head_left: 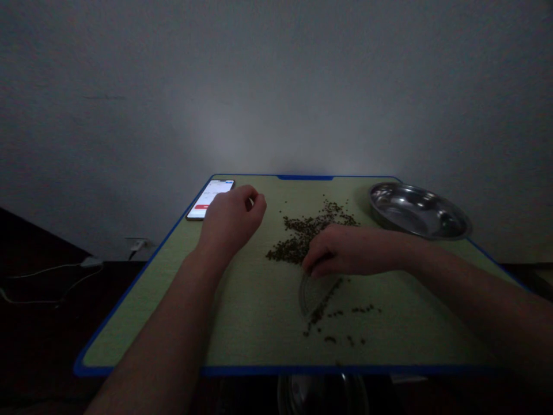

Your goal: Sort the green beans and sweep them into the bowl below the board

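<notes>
A heap of small brown grains (305, 233) lies spread over the middle of a green table (242, 323) with a blue edge. My right hand (345, 251) rests on the near side of the heap, fingers curled onto a clear half-round plastic piece (311, 294) that stands on the table with grains along it. More loose grains (345, 325) are scattered in front of it. My left hand (233, 216) hovers to the left of the heap with its fingers curled in, beside a lit phone (210, 199). Whether that hand holds anything is hidden.
A shiny steel plate (417, 210) stands at the table's far right corner. A pale wall rises behind the table. Cables and a plug (86, 265) lie on the dark floor to the left. Another round metal thing (322, 395) shows under the table's near edge.
</notes>
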The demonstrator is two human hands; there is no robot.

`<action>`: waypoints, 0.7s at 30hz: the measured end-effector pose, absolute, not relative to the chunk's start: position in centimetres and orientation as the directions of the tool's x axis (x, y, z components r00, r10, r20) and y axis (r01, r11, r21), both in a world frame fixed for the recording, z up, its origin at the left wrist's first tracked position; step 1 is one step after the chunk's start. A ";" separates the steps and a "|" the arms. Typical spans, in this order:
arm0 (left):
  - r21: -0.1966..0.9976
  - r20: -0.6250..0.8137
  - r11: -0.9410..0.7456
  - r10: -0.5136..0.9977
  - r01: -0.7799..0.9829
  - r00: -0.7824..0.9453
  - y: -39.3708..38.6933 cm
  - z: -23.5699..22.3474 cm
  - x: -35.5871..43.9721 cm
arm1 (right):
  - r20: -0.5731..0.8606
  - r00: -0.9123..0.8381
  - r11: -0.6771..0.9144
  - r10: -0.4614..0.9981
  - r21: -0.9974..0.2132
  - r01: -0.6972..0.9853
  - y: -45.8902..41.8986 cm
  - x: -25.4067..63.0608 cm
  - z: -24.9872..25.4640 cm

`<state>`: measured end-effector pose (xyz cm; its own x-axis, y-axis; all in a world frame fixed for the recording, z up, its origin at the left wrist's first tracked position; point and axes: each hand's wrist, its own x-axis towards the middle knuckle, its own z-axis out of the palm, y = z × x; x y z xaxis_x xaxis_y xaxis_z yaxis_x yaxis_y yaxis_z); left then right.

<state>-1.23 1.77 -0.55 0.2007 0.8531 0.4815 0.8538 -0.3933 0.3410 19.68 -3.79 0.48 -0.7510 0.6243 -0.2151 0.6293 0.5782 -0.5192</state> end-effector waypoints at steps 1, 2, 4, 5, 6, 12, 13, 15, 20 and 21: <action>0.340 0.469 -0.396 0.858 0.853 0.211 1.8 -0.7 -1.1 | -0.202 -0.743 0.577 0.638 -0.514 0.635 -3.8 19.9 0.4; 0.341 0.459 -0.399 0.861 0.851 0.220 1.9 -0.9 -1.1 | -0.187 -0.738 0.577 0.649 -0.511 0.637 -3.9 20.2 0.3; 0.347 0.446 -0.404 0.865 0.847 0.229 2.0 -1.1 -1.0 | -0.165 -0.726 0.574 0.667 -0.508 0.642 -3.9 20.5 0.2; 0.352 0.442 -0.403 0.867 0.845 0.229 2.1 -1.2 -1.0 | -0.157 -0.720 0.570 0.676 -0.508 0.646 -3.9 20.7 0.1; 0.356 0.438 -0.400 0.870 0.844 0.227 2.1 -1.3 -1.0 | -0.151 -0.713 0.565 0.684 -0.508 0.650 -3.9 20.9 0.1; 0.365 0.417 -0.385 0.882 0.848 0.221 2.2 -1.4 -1.0 | -0.108 -0.677 0.555 0.728 -0.488 0.674 -4.0 22.3 -0.6; 0.365 0.420 -0.386 0.880 0.847 0.219 2.2 -1.4 -1.0 | -0.099 -0.664 0.547 0.741 -0.484 0.683 -4.1 22.6 -0.8; 0.362 0.426 -0.389 0.877 0.847 0.221 2.1 -1.3 -1.0 | -0.092 -0.627 0.516 0.773 -0.484 0.707 -4.5 23.2 -1.3; 0.362 0.424 -0.410 0.872 0.837 0.244 2.1 -1.3 -1.0 | -0.108 -0.513 0.398 0.852 -0.503 0.767 -5.9 23.6 -2.0; 0.362 0.428 -0.416 0.869 0.834 0.247 2.1 -1.4 -1.0 | -0.103 -0.494 0.381 0.863 -0.509 0.772 -6.3 23.4 -2.0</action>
